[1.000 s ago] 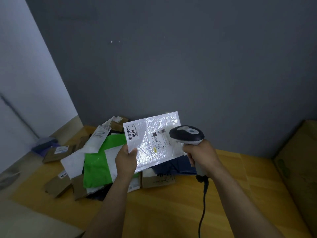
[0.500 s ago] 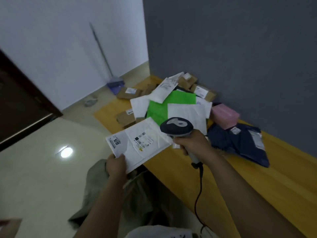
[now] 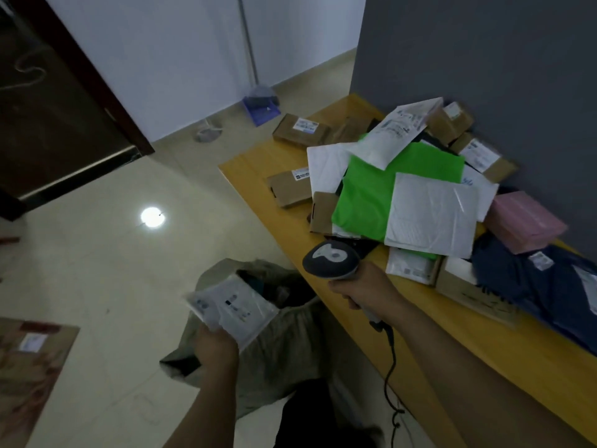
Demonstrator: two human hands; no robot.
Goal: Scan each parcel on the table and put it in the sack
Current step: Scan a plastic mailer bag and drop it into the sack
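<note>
My left hand [image 3: 215, 345] grips a white bubble mailer [image 3: 233, 306] by its near edge, holding it over the open mouth of the grey sack [image 3: 281, 321] on the floor. Dark items show inside the sack. My right hand [image 3: 365, 294] grips the handle of a grey corded barcode scanner [image 3: 330, 258] above the near edge of the yellow table [image 3: 452, 344]. On the table lies a heap of parcels: a green bag [image 3: 365, 195], a white bubble mailer [image 3: 431, 218], a pink box [image 3: 525, 221], a dark blue bag [image 3: 542, 286] and several brown cartons.
A brown carton [image 3: 32, 360] with a label lies on the floor at the lower left. A broom with a blue dustpan [image 3: 260, 106] leans on the white wall. A dark door [image 3: 48, 101] fills the upper left. The grey wall backs the table.
My left hand has carried the white mailer from in front of the scanner down and left to the sack's mouth. My view has swung left and down; the scanner hand stayed near the table edge.
</note>
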